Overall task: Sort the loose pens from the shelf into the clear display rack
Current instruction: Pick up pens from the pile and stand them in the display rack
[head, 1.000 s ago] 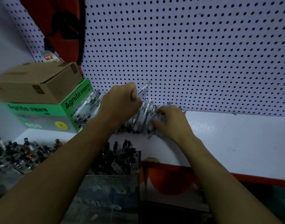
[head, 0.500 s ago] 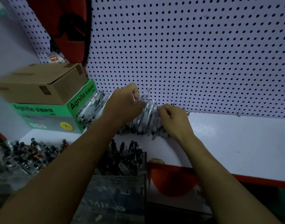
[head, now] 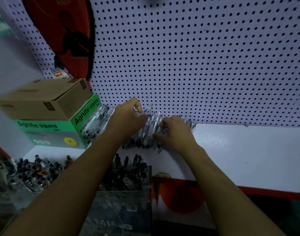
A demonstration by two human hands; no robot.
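Loose pens (head: 146, 132): heap on white shelf (head: 239, 150) against pegboard (head: 197, 57); long axes run near-to-far, dark grip ends toward viewer, fanned. Left hand (head: 128, 120): on heap's left part, fingers curled grasping a pen whose tip rises above it. Right hand (head: 175, 132): on heap's right part, fingers curled into pens. Clear display rack (head: 122, 193): below shelf, holds upright pens. Since half a second ago: right hand sits lower on the heap, left unchanged.

A heap of clear-barrelled pens (head: 150, 129) lies on the white shelf (head: 239, 150) against its back edge, dark tips mostly toward the front. Below the shelf's front, the clear rack (head: 122, 200) holds many pens standing upright.
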